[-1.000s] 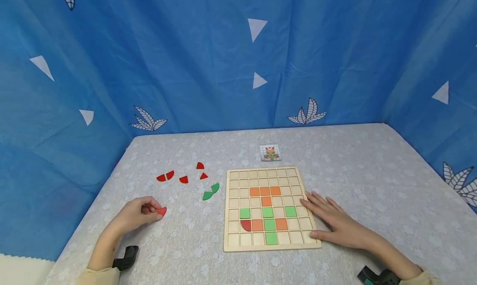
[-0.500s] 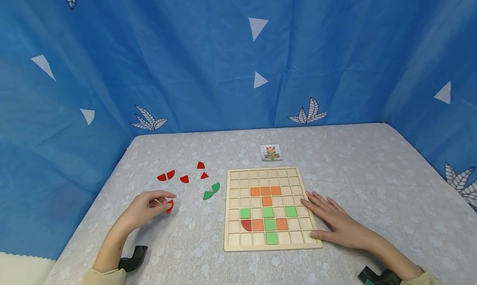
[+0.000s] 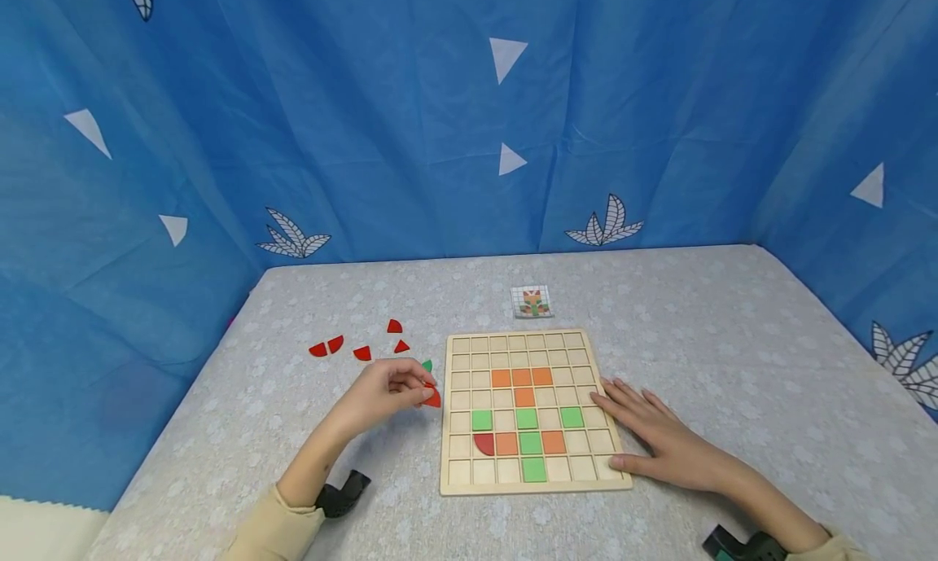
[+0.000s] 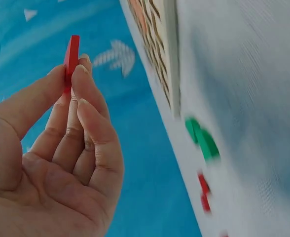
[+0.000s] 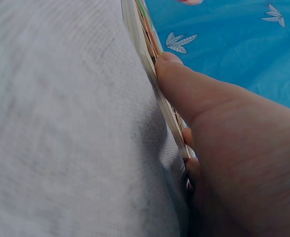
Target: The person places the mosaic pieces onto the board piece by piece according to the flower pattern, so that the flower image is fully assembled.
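1. Currently, our left grip [image 3: 377,394] pinches a red piece [image 4: 72,54] just left of the wooden board [image 3: 549,418].
2. Our right grip [image 3: 659,440], fingers spread, touches its right edge.
3. Other red pieces [image 3: 362,353] lie on the counter [image 3: 681,317].

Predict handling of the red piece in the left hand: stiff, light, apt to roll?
The red piece is probably stiff: its edge looks straight, unbent, in the left hand. Likely light, being small and thin. Its flat, cornered shape suggests it would slide rather than roll.
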`<state>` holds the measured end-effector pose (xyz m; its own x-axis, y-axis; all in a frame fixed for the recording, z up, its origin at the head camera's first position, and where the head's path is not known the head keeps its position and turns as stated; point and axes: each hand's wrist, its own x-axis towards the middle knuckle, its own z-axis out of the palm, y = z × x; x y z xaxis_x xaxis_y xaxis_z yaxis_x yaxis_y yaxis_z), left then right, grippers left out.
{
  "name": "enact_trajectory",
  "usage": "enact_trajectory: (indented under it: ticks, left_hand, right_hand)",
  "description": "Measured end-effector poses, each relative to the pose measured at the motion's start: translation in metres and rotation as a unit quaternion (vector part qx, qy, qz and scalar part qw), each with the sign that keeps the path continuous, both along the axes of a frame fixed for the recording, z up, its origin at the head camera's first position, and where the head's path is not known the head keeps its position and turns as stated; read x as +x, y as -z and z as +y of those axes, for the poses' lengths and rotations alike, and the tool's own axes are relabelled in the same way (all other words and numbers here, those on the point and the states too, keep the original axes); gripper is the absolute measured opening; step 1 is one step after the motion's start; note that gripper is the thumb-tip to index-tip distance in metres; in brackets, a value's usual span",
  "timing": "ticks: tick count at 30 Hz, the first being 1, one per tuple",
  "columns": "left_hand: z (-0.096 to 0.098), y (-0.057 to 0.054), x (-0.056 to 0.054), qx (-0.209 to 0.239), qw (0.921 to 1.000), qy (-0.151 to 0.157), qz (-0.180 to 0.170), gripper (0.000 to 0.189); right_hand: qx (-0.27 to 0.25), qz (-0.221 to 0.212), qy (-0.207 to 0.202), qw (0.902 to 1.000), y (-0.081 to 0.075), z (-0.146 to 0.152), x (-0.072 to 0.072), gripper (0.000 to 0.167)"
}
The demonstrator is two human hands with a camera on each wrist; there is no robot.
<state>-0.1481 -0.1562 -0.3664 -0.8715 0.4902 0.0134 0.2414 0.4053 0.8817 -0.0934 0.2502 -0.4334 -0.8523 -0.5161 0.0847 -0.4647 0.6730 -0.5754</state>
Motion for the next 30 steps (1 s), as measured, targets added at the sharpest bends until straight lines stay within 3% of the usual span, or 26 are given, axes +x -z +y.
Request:
enact_trajectory:
  ticks: [6, 11, 19, 30]
  left_hand:
    - [0.042, 0.008, -0.009, -0.012, 0.9990, 0.042, 0.002, 0.004]
    - [0.063, 0.017, -0.015, -0.033, 0.9967, 0.074, -0.005, 0.004]
    - [0.079, 0.025, -0.020, -0.041, 0.9957, 0.083, -0.010, 0.004]
    - [0.088, 0.026, -0.016, -0.080, 0.9934, 0.080, 0.021, 0.005]
  right_hand:
    - [-0.001, -0.002, 0.002, 1.0000, 0.000, 0.000, 0.000, 0.077]
    - [-0.001, -0.002, -0.002, 1.0000, 0.000, 0.000, 0.000, 0.077]
    - [0.000, 0.001, -0.003, 1.0000, 0.001, 0.001, -0.001, 0.077]
    - [0.003, 0.003, -0.006, 1.0000, 0.002, 0.001, -0.001, 0.077]
